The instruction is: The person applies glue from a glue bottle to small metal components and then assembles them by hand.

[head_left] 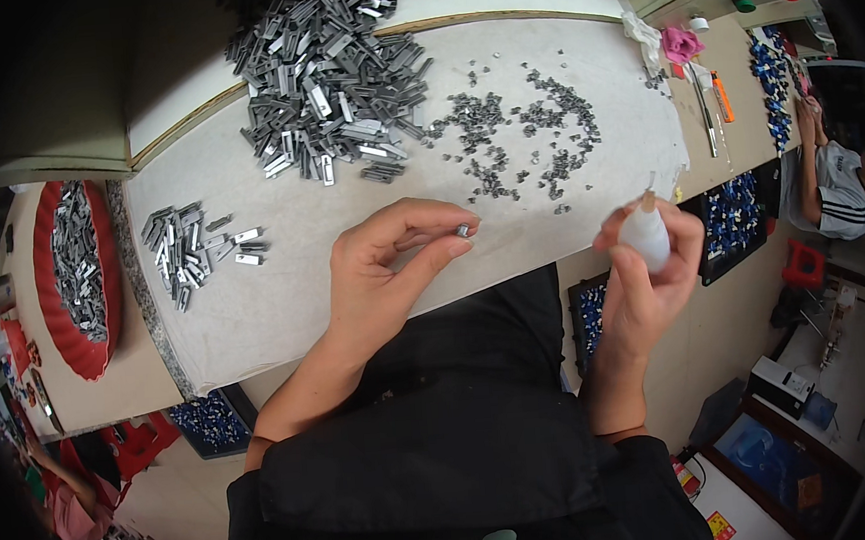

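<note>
Between the thumb and forefinger of my left hand [387,268] is a small metal part [463,230], pinched over the front of the pale table [347,198]. My right hand [658,264] is wrapped round a white squeeze bottle [645,237], its thin nozzle tilted upward. The two hands are apart. Beyond them lie many tiny metal pieces [563,120], scattered in loose clusters. A tall heap of grey metal channel pieces [329,77] spreads at the back left, and a smaller group of these pieces [185,249] lies left of my left hand.
A red scalloped basin [47,257] full of metal parts stands at the far left. Pink cloth [681,45], an orange-handled tool [722,97] and tweezers [704,110] lie at the right. Trays of blue parts [732,224] flank the table. Other people [838,181] sit on both sides.
</note>
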Demonstrator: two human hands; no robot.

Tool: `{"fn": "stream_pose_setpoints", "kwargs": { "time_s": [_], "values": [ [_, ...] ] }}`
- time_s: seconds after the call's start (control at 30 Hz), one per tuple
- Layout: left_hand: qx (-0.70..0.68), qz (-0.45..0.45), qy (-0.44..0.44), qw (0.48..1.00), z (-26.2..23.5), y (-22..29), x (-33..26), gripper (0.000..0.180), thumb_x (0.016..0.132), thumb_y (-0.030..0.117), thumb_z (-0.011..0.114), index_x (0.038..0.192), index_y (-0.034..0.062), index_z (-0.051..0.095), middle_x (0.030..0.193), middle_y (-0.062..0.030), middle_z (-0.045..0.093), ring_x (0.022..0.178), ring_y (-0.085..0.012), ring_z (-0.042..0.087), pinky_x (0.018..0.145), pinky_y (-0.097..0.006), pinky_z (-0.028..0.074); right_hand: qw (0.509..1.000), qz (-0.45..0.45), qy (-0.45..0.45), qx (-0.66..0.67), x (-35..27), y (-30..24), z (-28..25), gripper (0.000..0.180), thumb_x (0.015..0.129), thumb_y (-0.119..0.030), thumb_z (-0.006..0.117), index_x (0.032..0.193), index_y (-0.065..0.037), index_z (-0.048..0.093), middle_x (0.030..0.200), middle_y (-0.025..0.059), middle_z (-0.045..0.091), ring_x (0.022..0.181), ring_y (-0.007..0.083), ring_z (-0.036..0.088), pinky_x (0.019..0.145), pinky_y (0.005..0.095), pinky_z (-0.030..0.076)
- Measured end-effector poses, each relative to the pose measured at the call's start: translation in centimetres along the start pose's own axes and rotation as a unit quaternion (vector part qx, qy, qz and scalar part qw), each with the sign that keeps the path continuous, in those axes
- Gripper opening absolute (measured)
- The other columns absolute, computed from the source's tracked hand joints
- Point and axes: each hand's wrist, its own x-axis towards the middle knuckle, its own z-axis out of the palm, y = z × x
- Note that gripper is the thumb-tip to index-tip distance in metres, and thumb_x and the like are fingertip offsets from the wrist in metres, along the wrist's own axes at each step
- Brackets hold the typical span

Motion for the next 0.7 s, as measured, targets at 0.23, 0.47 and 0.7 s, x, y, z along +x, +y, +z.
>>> {"fn": "stream_pose_setpoints", "kwargs": {
  "time_s": [0.23, 0.47, 0.7],
  "values": [
    [-0.005, -0.012, 0.002, 1.000, 0.2, -0.1, 0.1, 0.017, 0.074, -0.007, 0.057, 0.091, -0.0043, 0.057, 0.087, -0.0110, 0.060, 0.083, -0.0151, 0.059, 0.077, -0.025, 0.046, 0.992, 0.108, -0.016, -0.064, 3.4, 3.0, -2.2, 0.022, 0.074, 0.006, 0.054, 0.091, 0.000, 0.042, 0.077, 0.0073, 0.052, 0.073, 0.0143, 0.055, 0.061, 0.0240, 0.047],
    [0.017, -0.012, -0.004, 1.000, 0.3, 0.1, 0.1, 0.019, 0.073, -0.007, 0.058, 0.092, -0.0052, 0.055, 0.088, -0.0125, 0.060, 0.083, -0.0166, 0.059, 0.077, -0.026, 0.046, 0.943, 0.047, -0.063, -0.322, 5.8, 3.9, -3.9, 0.009, 0.075, -0.001, 0.058, 0.081, -0.001, 0.052, 0.073, 0.0035, 0.057, 0.066, 0.0092, 0.052, 0.059, 0.0215, 0.042],
    [0.008, -0.021, -0.003, 1.000, 0.3, 0.1, 0.2, 0.016, 0.075, -0.007, 0.056, 0.090, -0.0036, 0.057, 0.088, -0.0091, 0.060, 0.084, -0.0137, 0.058, 0.078, -0.024, 0.045, 0.924, 0.026, -0.097, -0.370, 7.6, 4.0, -4.0, 0.007, 0.073, -0.005, 0.060, 0.078, 0.000, 0.058, 0.072, 0.0069, 0.060, 0.066, 0.0104, 0.054, 0.063, 0.0227, 0.043]
  ]
}}
